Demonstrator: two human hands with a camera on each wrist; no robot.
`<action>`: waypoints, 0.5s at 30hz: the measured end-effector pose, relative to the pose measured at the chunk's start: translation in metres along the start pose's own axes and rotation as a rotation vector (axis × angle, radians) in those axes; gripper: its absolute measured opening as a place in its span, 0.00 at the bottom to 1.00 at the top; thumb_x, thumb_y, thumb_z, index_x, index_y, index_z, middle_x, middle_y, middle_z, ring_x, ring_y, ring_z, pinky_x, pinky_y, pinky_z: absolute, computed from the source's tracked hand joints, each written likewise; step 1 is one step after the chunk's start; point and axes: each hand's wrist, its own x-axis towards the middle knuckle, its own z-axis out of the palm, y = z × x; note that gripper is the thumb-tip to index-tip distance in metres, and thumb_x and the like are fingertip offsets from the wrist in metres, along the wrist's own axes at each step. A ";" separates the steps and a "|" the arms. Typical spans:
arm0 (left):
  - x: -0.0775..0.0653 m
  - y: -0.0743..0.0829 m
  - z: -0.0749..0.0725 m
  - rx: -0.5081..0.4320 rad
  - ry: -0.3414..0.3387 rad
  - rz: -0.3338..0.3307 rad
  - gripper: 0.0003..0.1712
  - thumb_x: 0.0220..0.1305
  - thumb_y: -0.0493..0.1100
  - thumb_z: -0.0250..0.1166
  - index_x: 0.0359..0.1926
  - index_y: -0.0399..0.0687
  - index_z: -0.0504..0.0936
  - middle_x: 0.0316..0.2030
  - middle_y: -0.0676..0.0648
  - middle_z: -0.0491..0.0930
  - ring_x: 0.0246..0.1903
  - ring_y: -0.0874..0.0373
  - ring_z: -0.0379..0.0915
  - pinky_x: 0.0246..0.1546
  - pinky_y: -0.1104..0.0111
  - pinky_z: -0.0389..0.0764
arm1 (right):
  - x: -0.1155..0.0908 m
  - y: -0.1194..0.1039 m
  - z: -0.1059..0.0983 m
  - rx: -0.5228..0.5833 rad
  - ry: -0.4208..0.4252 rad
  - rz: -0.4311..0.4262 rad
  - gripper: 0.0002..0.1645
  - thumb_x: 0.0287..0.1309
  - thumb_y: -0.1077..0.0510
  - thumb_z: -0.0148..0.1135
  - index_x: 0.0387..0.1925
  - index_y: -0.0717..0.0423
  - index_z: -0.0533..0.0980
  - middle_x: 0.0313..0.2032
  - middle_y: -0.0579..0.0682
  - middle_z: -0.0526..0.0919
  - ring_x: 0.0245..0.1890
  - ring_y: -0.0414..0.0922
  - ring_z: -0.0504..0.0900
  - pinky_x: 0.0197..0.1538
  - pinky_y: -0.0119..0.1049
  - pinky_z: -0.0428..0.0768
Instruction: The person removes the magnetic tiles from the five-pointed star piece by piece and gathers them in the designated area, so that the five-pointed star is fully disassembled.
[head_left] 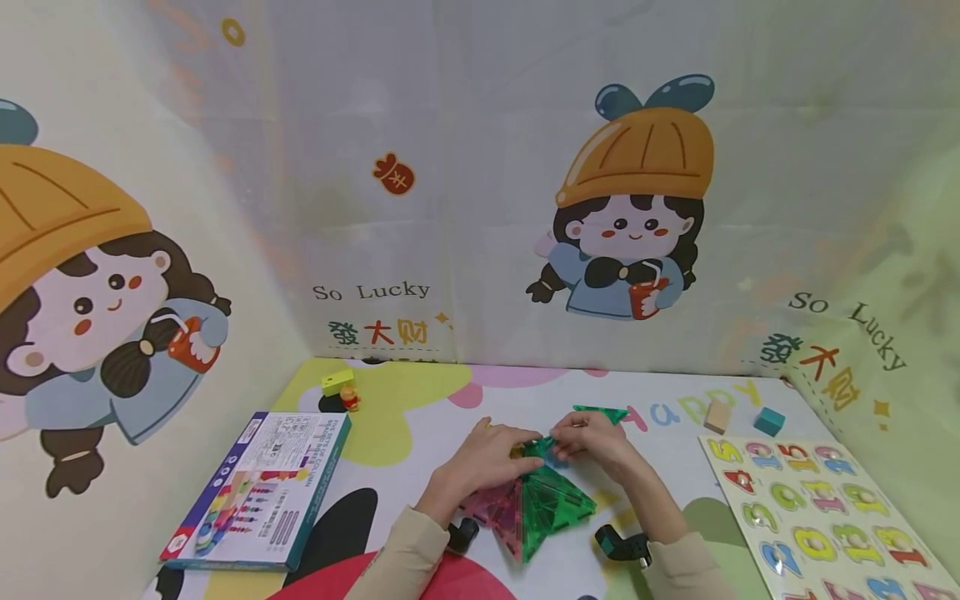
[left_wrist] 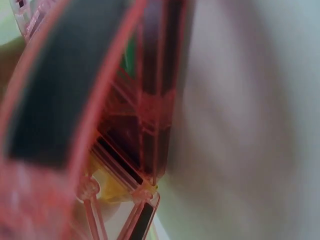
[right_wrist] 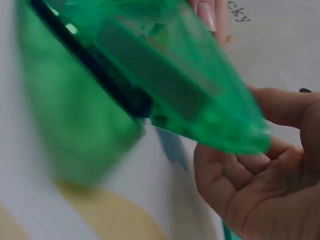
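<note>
A star-like structure of see-through magnetic tiles stands on the table, with green tiles (head_left: 551, 504) on its right and red tiles (head_left: 501, 510) on its left. My left hand (head_left: 491, 454) holds its upper part, thumb and fingers to either side of a green point. On the far right side, my right hand (head_left: 596, 442) pinches the tip of a green tile between thumb and fingers. The right wrist view shows that right hand (right_wrist: 270, 185) at the green tip (right_wrist: 250, 140). Red tiles (left_wrist: 155, 110) fill much of the left wrist view, close up; the left fingers are mostly hidden there.
Another green triangle tile (head_left: 600, 412) lies behind the right hand. A boxed set (head_left: 262, 487) lies at left, near a yellow block (head_left: 337, 382) and small figure (head_left: 349, 397). At right are a number board (head_left: 832, 517), a wooden block (head_left: 717, 416) and a teal block (head_left: 769, 421).
</note>
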 end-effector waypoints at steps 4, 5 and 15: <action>-0.001 0.000 -0.001 0.023 0.001 0.003 0.31 0.65 0.69 0.58 0.64 0.64 0.77 0.57 0.60 0.82 0.58 0.59 0.77 0.69 0.42 0.59 | 0.003 0.003 0.001 0.087 -0.010 0.013 0.15 0.65 0.59 0.62 0.41 0.71 0.76 0.25 0.48 0.85 0.26 0.40 0.84 0.36 0.31 0.84; -0.001 0.000 -0.002 0.026 0.003 0.004 0.31 0.64 0.69 0.58 0.63 0.64 0.78 0.56 0.60 0.82 0.58 0.59 0.78 0.69 0.42 0.60 | 0.003 0.004 0.001 0.099 -0.012 0.013 0.14 0.65 0.59 0.62 0.41 0.70 0.76 0.24 0.48 0.85 0.26 0.40 0.84 0.35 0.31 0.83; -0.001 -0.003 -0.001 0.036 0.018 -0.010 0.31 0.62 0.71 0.59 0.63 0.69 0.77 0.56 0.62 0.82 0.53 0.60 0.79 0.56 0.55 0.74 | 0.004 0.007 -0.001 0.138 -0.028 0.005 0.11 0.65 0.59 0.61 0.39 0.66 0.75 0.25 0.46 0.85 0.26 0.40 0.82 0.35 0.31 0.82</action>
